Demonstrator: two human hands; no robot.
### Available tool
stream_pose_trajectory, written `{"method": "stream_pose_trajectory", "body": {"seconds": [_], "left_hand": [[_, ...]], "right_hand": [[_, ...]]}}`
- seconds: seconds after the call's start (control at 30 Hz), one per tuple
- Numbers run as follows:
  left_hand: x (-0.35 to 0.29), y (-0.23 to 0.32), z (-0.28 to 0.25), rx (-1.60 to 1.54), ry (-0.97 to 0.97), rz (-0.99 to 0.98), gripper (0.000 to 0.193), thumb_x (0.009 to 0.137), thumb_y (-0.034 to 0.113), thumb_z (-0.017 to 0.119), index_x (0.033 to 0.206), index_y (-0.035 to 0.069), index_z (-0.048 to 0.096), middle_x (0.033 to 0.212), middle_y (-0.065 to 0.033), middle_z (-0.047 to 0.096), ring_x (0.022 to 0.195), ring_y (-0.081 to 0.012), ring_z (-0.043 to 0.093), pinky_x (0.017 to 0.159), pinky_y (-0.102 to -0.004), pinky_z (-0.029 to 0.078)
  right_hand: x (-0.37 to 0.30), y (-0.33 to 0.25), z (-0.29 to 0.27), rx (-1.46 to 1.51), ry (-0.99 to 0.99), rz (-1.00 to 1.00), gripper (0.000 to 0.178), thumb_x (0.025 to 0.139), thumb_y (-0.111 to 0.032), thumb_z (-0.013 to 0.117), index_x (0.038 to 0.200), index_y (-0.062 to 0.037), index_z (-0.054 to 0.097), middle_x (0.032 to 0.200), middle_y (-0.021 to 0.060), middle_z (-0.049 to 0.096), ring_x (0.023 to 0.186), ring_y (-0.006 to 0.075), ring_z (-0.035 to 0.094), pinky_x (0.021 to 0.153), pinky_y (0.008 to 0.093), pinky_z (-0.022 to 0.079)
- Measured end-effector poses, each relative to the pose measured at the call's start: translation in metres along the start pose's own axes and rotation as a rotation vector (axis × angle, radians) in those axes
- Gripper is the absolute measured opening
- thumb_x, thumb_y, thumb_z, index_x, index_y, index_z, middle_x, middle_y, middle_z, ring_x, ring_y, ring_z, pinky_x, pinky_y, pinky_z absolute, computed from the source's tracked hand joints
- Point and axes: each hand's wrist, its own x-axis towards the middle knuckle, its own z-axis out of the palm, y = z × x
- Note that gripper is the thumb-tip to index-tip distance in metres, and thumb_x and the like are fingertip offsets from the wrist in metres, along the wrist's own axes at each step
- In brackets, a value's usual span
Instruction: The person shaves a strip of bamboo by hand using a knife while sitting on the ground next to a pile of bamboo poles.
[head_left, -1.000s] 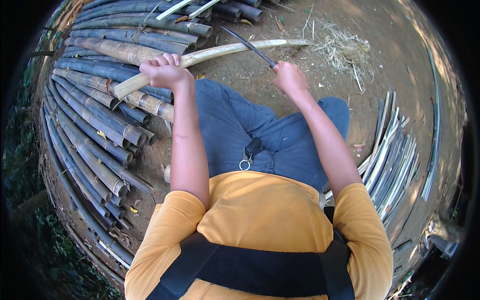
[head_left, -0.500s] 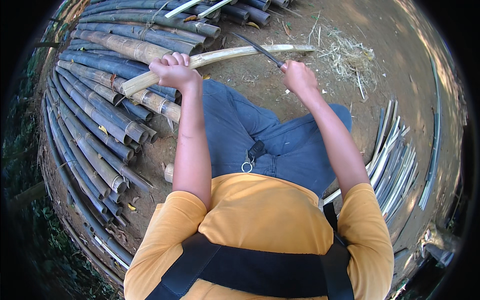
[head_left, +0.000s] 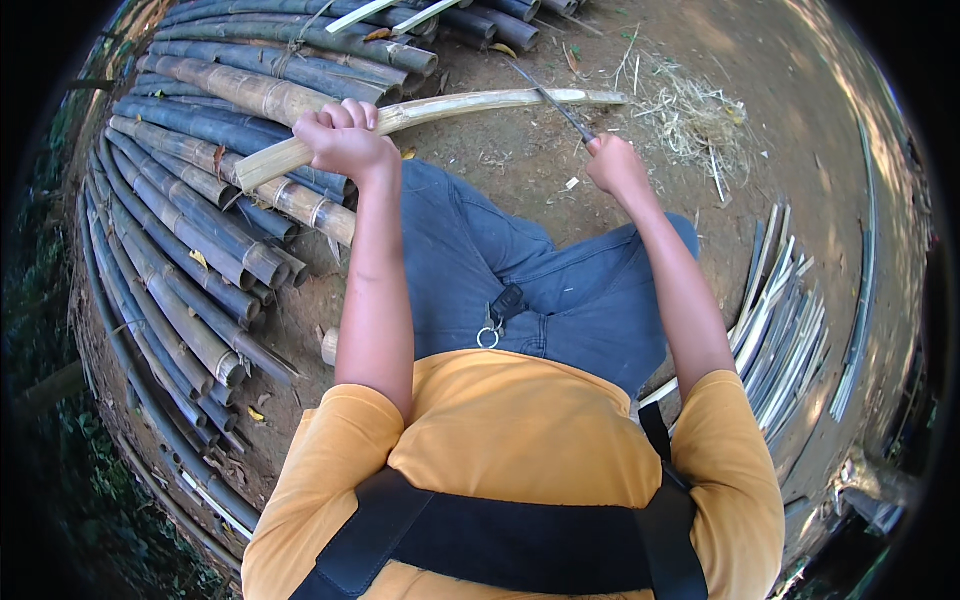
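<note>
My left hand [head_left: 345,140] is wrapped round a long, pale split bamboo piece [head_left: 450,108], slightly curved, near its thick left end. The piece stretches away to the right in front of my knees. My right hand [head_left: 616,165] is closed on the handle of a long, thin knife [head_left: 563,112]. Its dark blade slants up and to the left, crossing the bamboo piece near the far right end. Whether the edge bites into the bamboo cannot be made out. The handle is mostly hidden in my fist.
Many cut bamboo poles [head_left: 205,225] are stacked along the left and far left. Pale shavings [head_left: 700,115] lie heaped on the dirt at the upper right. A bundle of thin split strips [head_left: 785,335] rests at my right, with longer strips [head_left: 858,320] beyond it.
My right hand has moved slightly right and toward me. The knife has slid rightward along the bamboo piece, toward its far end. My left hand keeps its grip, nearly still.
</note>
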Motion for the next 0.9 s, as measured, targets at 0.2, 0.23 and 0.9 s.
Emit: {"method": "stream_pose_trajectory", "body": {"seconds": [0.2,0.23,0.9], "left_hand": [[-0.002,0.003,0.016,0.004,-0.061,0.041,0.033,0.091,0.025,0.039,0.066,0.016,0.020,0.054,0.0013,0.016,0.047,-0.0123,0.018,0.046,-0.0308,0.020],[-0.003,0.004,0.018,0.001,-0.064,0.040,0.033,0.091,0.025,0.039,0.066,0.016,0.020,0.054,0.0014,0.016,0.047,-0.0123,0.018,0.046,-0.0307,0.020],[-0.016,0.009,0.031,-0.028,-0.080,0.037,0.032,0.090,0.024,0.040,0.066,0.016,0.022,0.052,0.0019,0.017,0.046,-0.0113,0.018,0.045,-0.0297,0.020]], "right_hand": [[-0.058,-0.037,-0.006,0.108,0.009,-0.167,0.022,0.098,-0.024,0.051,0.104,-0.0088,0.066,0.098,0.0216,0.070,0.094,0.0418,0.067,0.080,0.0520,0.053],[-0.060,-0.038,-0.006,0.118,0.014,-0.169,0.023,0.098,-0.024,0.050,0.105,-0.0085,0.066,0.098,0.0219,0.070,0.094,0.0420,0.067,0.080,0.0518,0.053],[-0.007,-0.018,0.002,0.049,0.066,-0.033,0.024,0.097,-0.024,0.054,0.109,-0.0079,0.066,0.104,0.0204,0.070,0.100,0.0378,0.068,0.085,0.0496,0.054]]}}
